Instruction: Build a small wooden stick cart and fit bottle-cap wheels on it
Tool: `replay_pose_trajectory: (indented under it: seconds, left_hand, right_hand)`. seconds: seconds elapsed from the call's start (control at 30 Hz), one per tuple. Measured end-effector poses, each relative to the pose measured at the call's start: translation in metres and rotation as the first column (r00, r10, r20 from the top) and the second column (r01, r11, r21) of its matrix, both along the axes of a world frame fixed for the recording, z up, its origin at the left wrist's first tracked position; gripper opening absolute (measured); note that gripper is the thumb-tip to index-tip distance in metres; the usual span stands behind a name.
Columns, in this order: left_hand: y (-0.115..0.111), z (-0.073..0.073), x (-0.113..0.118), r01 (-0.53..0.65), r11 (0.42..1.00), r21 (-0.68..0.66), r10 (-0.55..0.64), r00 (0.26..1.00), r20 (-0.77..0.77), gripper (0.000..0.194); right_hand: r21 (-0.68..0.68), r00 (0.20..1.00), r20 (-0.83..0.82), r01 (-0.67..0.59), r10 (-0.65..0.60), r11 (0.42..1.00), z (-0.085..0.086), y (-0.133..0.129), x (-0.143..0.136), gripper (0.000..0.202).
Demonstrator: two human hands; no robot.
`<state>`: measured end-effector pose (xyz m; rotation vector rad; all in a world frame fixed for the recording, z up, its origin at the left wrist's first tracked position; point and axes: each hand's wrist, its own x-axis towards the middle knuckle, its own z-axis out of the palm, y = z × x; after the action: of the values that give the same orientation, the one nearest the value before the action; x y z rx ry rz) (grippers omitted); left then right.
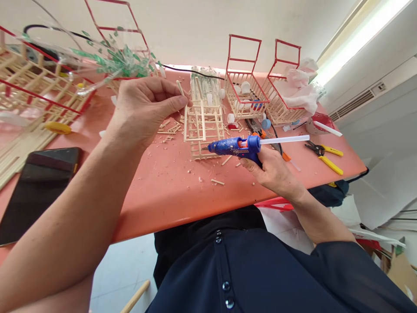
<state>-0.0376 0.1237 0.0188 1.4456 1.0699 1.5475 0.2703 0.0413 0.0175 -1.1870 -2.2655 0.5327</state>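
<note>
The left hand (151,100) pinches a thin stick (180,88) between thumb and fingers at the left edge of a small wooden frame (203,124), which lies between the two hands on the pink worktop (156,187), its long side running away from the person; whether that stick is joined to it cannot be told. Farther off, the right hand (273,169) is wrapped around the handle of a blue glue gun (228,146), its nozzle pointing left at the frame's near end. Offcuts (217,182) litter the worktop, and a pale wall (189,34) rises behind
</note>
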Motion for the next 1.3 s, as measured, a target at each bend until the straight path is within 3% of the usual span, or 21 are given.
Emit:
replay_pose_trajectory:
  seconds: [0.3, 0.6, 0.7, 0.83, 0.97, 1.3]
  left_hand:
    - [-0.002, 0.001, 0.0, -0.019, 1.0, -0.003, 0.019, 0.999, -0.032, 0.017]
    - [-0.003, 0.004, 0.001, -0.028, 0.999, -0.02, 0.028, 0.999, -0.018, 0.016]
    - [-0.002, 0.003, 0.001, -0.042, 0.999, -0.026, 0.042, 0.999, -0.003, 0.015]
    - [-0.002, 0.002, 0.001, -0.056, 0.998, -0.029, 0.055, 0.998, -0.012, 0.014]
    - [-0.003, 0.002, 0.003, -0.066, 0.998, -0.023, 0.066, 0.998, -0.002, 0.014]
    - [-0.005, 0.004, 0.004, -0.06, 0.998, -0.003, 0.06, 0.998, 0.004, 0.015]
  right_hand:
    - [0.071, 1.0, -0.009, 0.024, -0.024, 0.997, -0.002, -0.002, 0.0, 0.05]
    - [-0.182, 0.988, -0.13, 0.063, -0.087, 0.981, 0.008, -0.004, 0.005, 0.071]
    - [-0.159, 0.988, -0.093, 0.108, -0.124, 0.981, 0.014, -0.008, 0.013, 0.073]
    - [-0.021, 0.986, 0.005, 0.165, -0.165, 0.986, 0.016, -0.016, 0.024, 0.065]
    - [0.112, 0.988, 0.061, 0.134, -0.141, 0.985, 0.012, -0.022, 0.026, 0.052]
    - [0.221, 0.99, 0.126, 0.04, -0.069, 0.974, 0.016, -0.024, 0.013, 0.019]
